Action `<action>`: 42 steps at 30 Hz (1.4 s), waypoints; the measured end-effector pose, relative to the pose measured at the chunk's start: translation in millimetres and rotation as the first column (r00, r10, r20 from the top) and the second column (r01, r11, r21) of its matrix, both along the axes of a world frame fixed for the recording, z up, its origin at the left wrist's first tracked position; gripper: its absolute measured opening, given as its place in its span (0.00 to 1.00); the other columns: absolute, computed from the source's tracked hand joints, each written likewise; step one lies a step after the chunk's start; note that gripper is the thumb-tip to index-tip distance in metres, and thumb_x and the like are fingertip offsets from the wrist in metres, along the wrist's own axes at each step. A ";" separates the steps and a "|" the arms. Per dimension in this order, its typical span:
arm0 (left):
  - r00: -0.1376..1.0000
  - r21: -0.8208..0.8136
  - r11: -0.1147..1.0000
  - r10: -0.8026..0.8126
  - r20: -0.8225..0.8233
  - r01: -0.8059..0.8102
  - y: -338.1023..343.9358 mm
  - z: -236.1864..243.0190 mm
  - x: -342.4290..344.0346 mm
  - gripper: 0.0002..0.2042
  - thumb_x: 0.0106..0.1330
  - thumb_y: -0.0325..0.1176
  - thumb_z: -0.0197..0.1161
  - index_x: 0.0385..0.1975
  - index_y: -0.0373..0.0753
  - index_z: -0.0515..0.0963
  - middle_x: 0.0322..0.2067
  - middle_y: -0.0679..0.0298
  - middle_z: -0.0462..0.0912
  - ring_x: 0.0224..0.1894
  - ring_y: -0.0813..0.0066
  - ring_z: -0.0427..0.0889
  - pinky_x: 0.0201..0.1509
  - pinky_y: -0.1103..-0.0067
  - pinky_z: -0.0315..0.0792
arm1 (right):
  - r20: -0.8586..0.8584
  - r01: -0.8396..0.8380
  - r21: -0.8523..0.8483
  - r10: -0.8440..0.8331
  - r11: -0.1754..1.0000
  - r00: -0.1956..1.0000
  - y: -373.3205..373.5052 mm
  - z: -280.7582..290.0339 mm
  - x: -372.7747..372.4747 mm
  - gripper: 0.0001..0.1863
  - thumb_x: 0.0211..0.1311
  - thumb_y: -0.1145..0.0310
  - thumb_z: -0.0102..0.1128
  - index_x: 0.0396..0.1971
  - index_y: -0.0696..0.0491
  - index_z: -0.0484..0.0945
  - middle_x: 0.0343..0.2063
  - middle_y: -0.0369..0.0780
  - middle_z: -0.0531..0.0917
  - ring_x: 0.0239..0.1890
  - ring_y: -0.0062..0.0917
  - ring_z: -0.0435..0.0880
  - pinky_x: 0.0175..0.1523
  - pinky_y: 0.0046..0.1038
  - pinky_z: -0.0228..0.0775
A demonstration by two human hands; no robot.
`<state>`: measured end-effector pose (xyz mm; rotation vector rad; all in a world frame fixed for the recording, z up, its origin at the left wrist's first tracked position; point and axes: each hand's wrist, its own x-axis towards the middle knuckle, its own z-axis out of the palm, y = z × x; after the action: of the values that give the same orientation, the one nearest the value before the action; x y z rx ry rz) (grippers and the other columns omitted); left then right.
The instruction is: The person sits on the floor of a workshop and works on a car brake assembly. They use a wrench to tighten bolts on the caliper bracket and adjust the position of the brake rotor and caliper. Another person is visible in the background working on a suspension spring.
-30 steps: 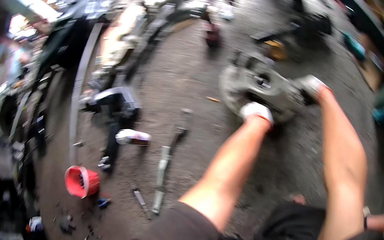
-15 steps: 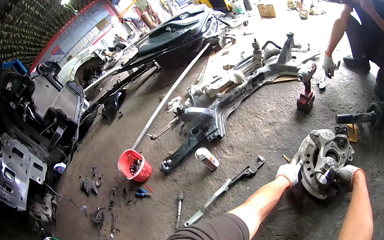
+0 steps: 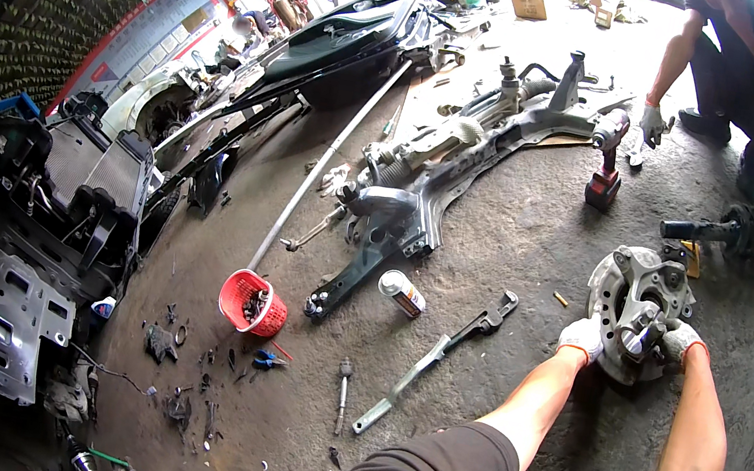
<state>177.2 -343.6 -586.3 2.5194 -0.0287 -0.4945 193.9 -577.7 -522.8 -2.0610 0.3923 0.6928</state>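
Observation:
A grey metal steering knuckle (image 3: 631,313) with a slotted dust shield stands tilted on the dark floor at the right. My left hand (image 3: 583,336), in a white glove, grips the shield's lower left edge, its fingertips partly hidden by the metal. On the opposite side my right hand (image 3: 680,340), gloved as well, is closed around the part near its shiny central piece. Just left of the knuckle lies a small brass-coloured cylinder (image 3: 561,299). Behind it is a strut with a coil spring (image 3: 744,235).
A red cordless impact wrench (image 3: 606,164) stands beyond the knuckle. To the left are a long wrench (image 3: 446,357), a spray can (image 3: 402,293), a subframe (image 3: 446,182) and a red basket (image 3: 253,303). A co-worker (image 3: 738,72) squats at the far right.
My left hand has shifted down along the shield's edge, and its grip looks more closed. The knuckle has turned slightly between my hands. My view has shifted a little.

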 end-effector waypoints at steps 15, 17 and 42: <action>0.995 0.065 0.993 0.095 -0.009 -0.094 -10.6 18.4 8.9 0.25 0.65 0.35 0.48 0.63 0.40 0.65 0.42 0.49 0.83 0.45 0.53 0.83 0.50 0.63 0.75 | 0.107 -0.045 -0.008 0.046 0.999 0.993 -10.4 -42.6 15.1 0.04 0.58 0.71 0.57 0.32 0.49 0.80 0.19 0.36 0.79 0.17 0.24 0.75 0.19 0.33 0.62; 0.993 0.061 0.992 0.114 0.002 -0.114 -7.5 17.3 9.9 0.24 0.65 0.35 0.48 0.62 0.40 0.66 0.42 0.49 0.83 0.45 0.53 0.83 0.50 0.63 0.75 | 0.128 -0.089 -0.025 0.091 0.996 0.988 -14.7 -54.6 19.9 0.04 0.58 0.71 0.57 0.32 0.49 0.80 0.19 0.36 0.79 0.18 0.24 0.75 0.20 0.32 0.62; 0.998 -0.028 0.998 -0.057 -0.036 0.056 2.0 17.9 26.7 0.34 0.63 0.37 0.49 0.72 0.42 0.51 0.42 0.46 0.82 0.44 0.50 0.82 0.51 0.63 0.75 | -0.033 -0.486 -0.596 0.585 0.639 0.810 -54.4 -86.6 54.1 0.15 0.55 0.73 0.48 0.38 0.51 0.83 0.39 0.43 0.85 0.46 0.36 0.84 0.50 0.32 0.74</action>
<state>203.9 -341.6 -568.4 2.4880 -0.0928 -0.5593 248.0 -632.1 -609.4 -2.8614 -0.1673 0.8054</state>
